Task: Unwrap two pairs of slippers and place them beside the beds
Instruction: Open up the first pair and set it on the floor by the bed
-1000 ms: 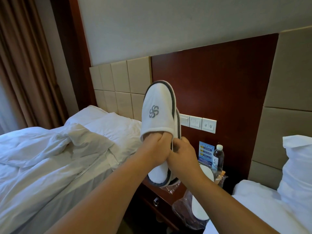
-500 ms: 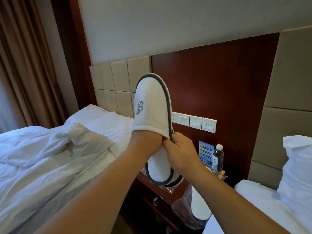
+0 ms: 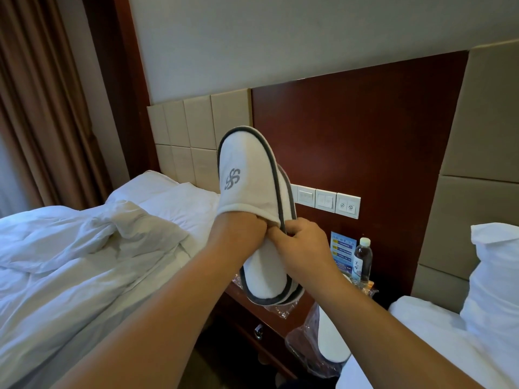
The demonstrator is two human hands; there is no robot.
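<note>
White grey-trimmed slipper pair upright, stacked; second pair plastic-wrapped.

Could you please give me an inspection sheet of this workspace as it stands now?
Surface: wooden nightstand between two beds, top partly covered.
Job's things: unwrapped slippers held up together, toes upward; wrapped pair in plastic, low between nightstand and right bed.
Clutter: loose plastic wrapper, water bottle, info card.
Hands: left hand tucked into the front slipper's opening, fingers hidden; right hand pinches the slippers' edge.
Cables: nothing seen.
Surroundings: rumpled left bed, pillow, switch panel, curtain.
</note>
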